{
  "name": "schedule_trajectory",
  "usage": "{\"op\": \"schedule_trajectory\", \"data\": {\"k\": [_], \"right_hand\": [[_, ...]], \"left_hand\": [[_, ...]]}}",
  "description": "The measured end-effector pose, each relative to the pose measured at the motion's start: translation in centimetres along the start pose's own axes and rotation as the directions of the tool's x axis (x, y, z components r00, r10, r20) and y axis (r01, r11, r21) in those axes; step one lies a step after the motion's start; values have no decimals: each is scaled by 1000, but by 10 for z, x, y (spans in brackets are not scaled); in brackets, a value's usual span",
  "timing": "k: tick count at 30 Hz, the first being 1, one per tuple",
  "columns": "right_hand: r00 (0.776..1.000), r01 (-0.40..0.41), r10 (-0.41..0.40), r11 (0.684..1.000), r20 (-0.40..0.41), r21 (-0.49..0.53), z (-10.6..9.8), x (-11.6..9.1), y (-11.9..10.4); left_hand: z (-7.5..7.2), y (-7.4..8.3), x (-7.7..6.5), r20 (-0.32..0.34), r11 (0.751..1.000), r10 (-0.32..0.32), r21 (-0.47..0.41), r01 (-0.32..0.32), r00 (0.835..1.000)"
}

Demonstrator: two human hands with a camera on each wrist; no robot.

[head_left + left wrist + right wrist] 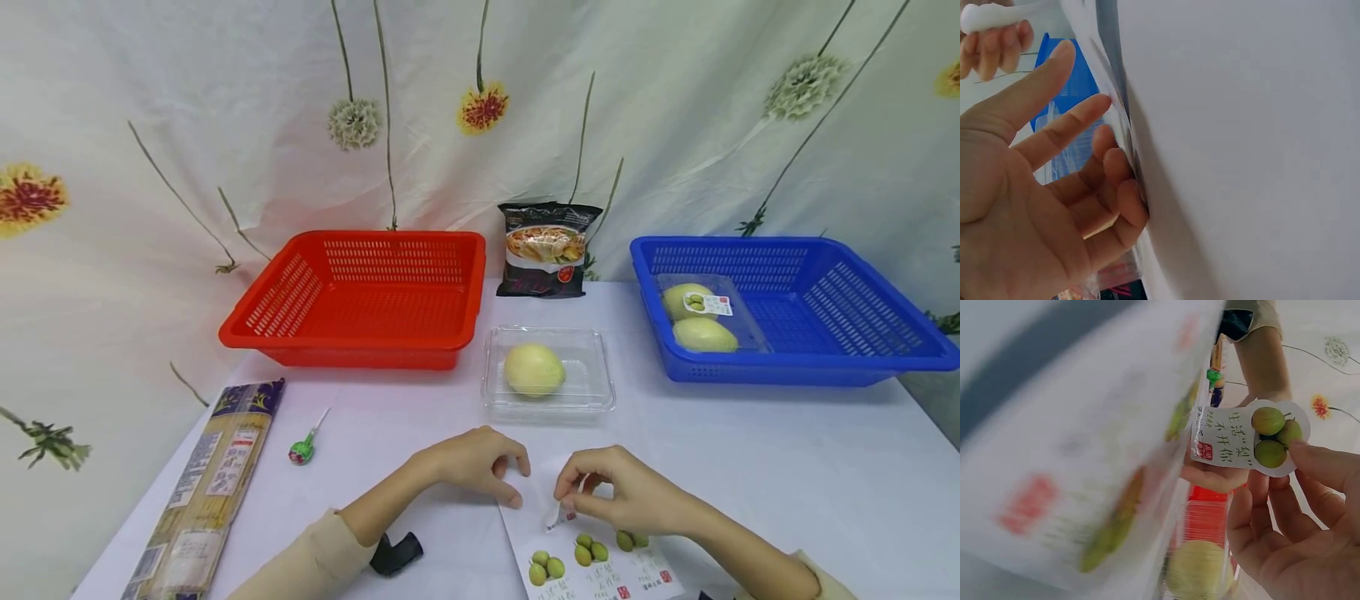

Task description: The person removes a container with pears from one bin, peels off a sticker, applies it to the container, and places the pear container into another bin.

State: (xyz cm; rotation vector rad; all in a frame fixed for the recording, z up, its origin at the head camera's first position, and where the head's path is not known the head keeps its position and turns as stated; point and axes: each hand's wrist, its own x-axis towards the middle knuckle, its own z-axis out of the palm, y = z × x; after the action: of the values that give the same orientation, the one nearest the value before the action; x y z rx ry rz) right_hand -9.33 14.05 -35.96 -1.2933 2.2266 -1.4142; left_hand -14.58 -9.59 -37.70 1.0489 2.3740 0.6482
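My right hand (pixel 626 492) pinches a pear sticker (pixel 1229 437) by its rounded end, between thumb and fingers. The sticker shows green pears, green writing and a small red stamp. It stands up from a white sticker sheet (pixel 529 533) that carries several more pear stickers. At the sheet's upper left lies my left hand (pixel 476 462), loosely bent fingers touching its edge in the left wrist view, thumb extended. Beyond the hands sits a clear plastic box (pixel 592 402) with one pale yellow fruit (pixel 534 369) inside.
A red basket (pixel 360 354) stands back left. The blue basket (pixel 787 371) at back right contains a clear box of two yellow fruits (pixel 705 334), one bearing a pear sticker. A black food packet (pixel 546 250) stands between them. Left lie a noodle pack (pixel 206 492), a lollipop (pixel 302 450) and a black object (pixel 397 552).
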Motion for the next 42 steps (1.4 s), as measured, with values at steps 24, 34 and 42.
{"op": "schedule_trajectory", "data": {"k": [24,34,42], "right_hand": [[1000,6,-7,999,23,34,11,3,5],[993,-61,57,998,-101,-30,-12,10,-2],[978,-82,64,993,-197,-85,-29,18,-1]], "left_hand": [[10,36,8,263,995,75,40,-88,962],[-1,21,5,182,975,177,-166,-147,967],[-23,26,10,-279,886,200,-359,-295,939]]}}
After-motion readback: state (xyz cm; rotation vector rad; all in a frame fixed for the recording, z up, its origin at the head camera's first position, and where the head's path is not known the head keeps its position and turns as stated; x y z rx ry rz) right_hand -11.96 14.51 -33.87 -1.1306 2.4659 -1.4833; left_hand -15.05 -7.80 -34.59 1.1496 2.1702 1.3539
